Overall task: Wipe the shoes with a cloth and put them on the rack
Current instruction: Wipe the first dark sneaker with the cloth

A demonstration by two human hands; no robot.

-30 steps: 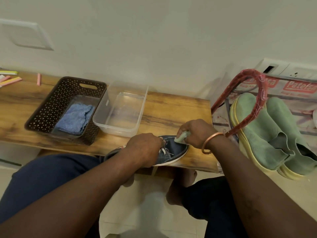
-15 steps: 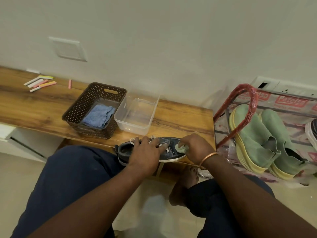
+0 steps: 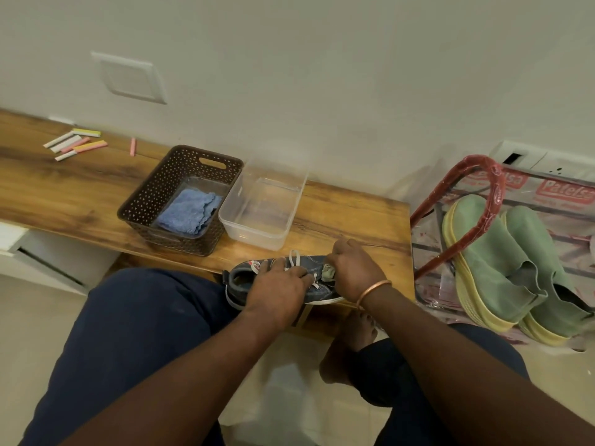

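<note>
A dark blue lace-up shoe (image 3: pixel 241 280) with white laces lies on its sole at the front edge of the wooden bench (image 3: pixel 354 220). My left hand (image 3: pixel 277 292) rests on top of its laces, fingers spread, holding it down. My right hand (image 3: pixel 352 268) pinches a small pale green cloth (image 3: pixel 328 272) against the shoe's toe area. Two green slip-on shoes (image 3: pixel 502 265) with yellow soles sit on the red-framed rack (image 3: pixel 483 201) to the right.
A brown perforated basket (image 3: pixel 151 207) holds a blue cloth (image 3: pixel 188 212). Beside it stands a clear plastic tub (image 3: pixel 257 233). Coloured chalk sticks (image 3: pixel 75 143) lie at the bench's far left. My knees and one bare foot (image 3: pixel 351 349) are below the bench edge.
The view has pulled back and shifted left. My right hand with the cloth has shifted a little over the shoe's front; my left hand's fingers have spread over the laces.
</note>
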